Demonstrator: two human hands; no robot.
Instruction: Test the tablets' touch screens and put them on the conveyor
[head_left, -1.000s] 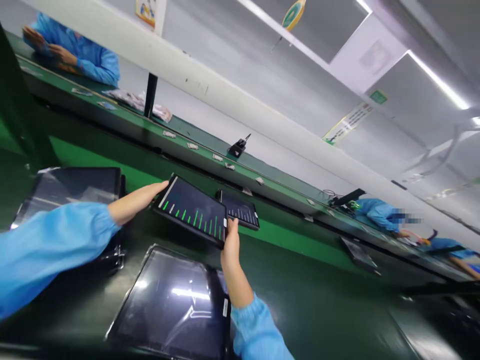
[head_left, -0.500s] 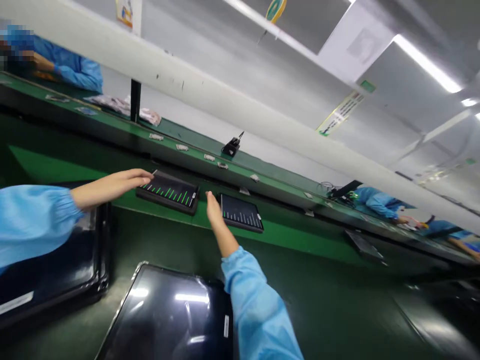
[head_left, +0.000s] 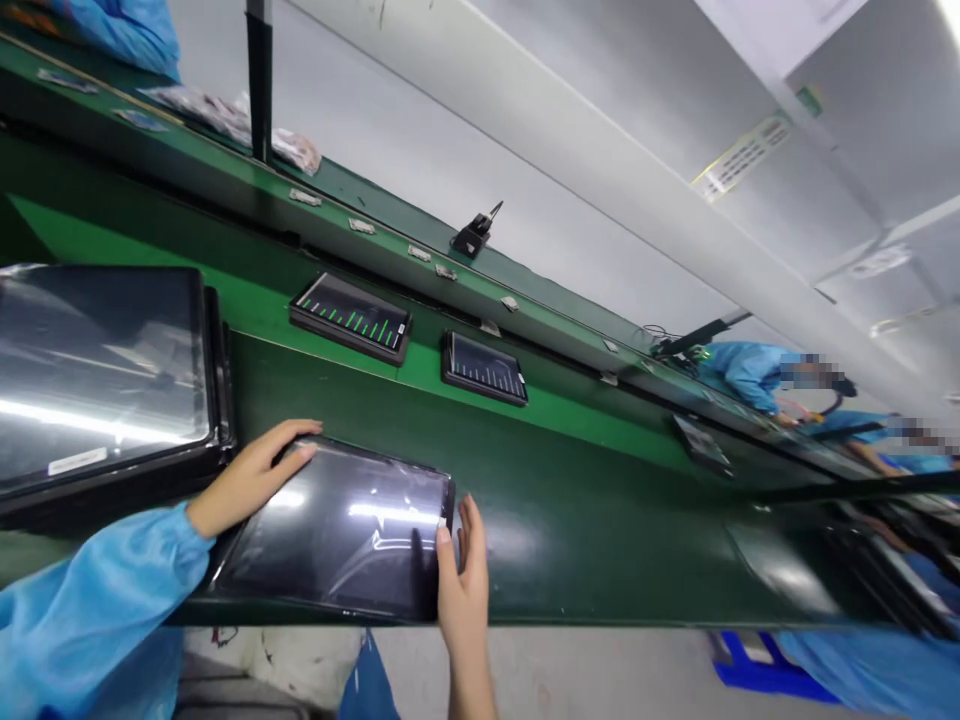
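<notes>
We see the large flat panel with glossy black face and clear film (head_left: 341, 530) lying on the dark green bench (head_left: 592, 530), close to its front edge, between our two hands. Our left hand (head_left: 259, 478) touches the far left corner of the panel, with its fingers stretched and the thumb a little apart from them. Our right hand (head_left: 463, 575) is at the right edge, the thumb against this edge and the other fingers raised and slightly spread; we cannot tell how firmly either hand presses. To the left of the panel there is a stack of similar black panels (head_left: 97, 370), the top one bearing a white label (head_left: 77, 461). Behind, on the bright green strip (head_left: 424, 372), rest two black tablets: the left tablet (head_left: 351, 315) shows mostly green bars, and the right tablet (head_left: 485, 367) shows pale bars. On the raised green shelf (head_left: 390, 250) stands a small black device (head_left: 472, 236). Farther to the right, we see a person in blue clothing (head_left: 742, 372) at the line.
</notes>
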